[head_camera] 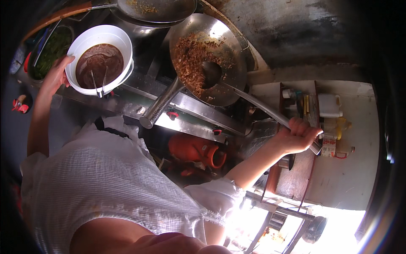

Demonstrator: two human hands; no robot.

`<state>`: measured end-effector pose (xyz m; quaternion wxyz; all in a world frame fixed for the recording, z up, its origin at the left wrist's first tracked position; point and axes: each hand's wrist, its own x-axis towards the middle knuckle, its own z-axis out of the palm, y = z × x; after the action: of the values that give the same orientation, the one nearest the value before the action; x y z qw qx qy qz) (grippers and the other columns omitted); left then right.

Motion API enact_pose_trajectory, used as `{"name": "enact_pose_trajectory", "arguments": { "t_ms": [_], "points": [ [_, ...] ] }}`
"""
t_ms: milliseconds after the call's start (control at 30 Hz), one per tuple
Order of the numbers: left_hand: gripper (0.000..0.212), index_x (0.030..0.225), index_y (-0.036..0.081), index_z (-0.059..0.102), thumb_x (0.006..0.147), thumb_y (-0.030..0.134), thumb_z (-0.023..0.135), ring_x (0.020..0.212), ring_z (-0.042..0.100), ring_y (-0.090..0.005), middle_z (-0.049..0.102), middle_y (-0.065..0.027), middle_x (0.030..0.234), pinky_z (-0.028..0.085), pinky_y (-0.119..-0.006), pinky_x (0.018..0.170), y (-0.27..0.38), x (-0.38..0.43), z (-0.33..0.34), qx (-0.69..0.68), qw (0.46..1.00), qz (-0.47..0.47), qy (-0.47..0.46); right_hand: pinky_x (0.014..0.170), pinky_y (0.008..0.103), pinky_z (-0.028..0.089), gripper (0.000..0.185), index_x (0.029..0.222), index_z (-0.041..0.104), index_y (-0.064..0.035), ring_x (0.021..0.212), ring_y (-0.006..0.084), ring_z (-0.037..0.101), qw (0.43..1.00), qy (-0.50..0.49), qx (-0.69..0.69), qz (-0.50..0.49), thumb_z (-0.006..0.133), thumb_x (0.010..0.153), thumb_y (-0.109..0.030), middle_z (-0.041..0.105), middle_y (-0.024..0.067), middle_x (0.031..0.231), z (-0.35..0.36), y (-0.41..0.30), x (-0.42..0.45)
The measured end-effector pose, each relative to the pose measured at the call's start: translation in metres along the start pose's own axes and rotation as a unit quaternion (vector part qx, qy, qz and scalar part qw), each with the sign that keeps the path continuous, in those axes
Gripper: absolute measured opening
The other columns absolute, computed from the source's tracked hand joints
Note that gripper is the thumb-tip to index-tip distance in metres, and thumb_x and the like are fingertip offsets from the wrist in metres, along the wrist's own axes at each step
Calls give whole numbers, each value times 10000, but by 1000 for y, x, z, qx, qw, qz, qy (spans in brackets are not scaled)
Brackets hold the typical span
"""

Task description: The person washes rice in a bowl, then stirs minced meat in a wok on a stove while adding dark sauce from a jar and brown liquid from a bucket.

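Note:
My left hand grips the rim of a white plastic bucket, thumb over the edge. Dark brown liquid fills its lower part, and a shiny metal utensil with two prongs rests against the near wall. To the right, a steel wok sits on the stove with crumbly browned food, seemingly minced, spread over its left side. My right hand is closed around the long handle of a metal ladle. The ladle's bowl lies within the food. The wok's thick metal handle points toward me, untouched.
Another wok with food bits stands behind. Chopped greens fill a container at far left. Red knobs line the stove front. An orange gas cylinder lies below. Shelves at right hold bottles and a white jug.

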<state>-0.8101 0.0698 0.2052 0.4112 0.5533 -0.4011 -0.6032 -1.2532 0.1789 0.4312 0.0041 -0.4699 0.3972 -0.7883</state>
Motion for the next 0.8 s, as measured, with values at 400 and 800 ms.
{"name": "enact_pose_trajectory", "arguments": {
  "t_ms": [400, 800],
  "points": [
    [334, 850, 44, 498, 718, 351, 483, 391, 473, -91, 517, -19, 569, 313, -198, 291, 2, 2, 5, -16, 1000, -1, -3, 307, 191, 182, 432, 459, 236, -155, 291, 58, 165, 908, -361, 174, -120, 298, 849, -330, 182, -50, 364, 2, -57, -38],
    [320, 858, 41, 497, 724, 332, 484, 400, 485, -91, 531, -26, 581, 320, -196, 290, -1, 1, -1, -5, 1000, -11, 5, 332, 214, 158, 409, 467, 229, -118, 320, 73, 181, 991, 62, -19, -121, 444, 797, -228, 237, -15, 364, -10, 64, 9]
  ]
}}
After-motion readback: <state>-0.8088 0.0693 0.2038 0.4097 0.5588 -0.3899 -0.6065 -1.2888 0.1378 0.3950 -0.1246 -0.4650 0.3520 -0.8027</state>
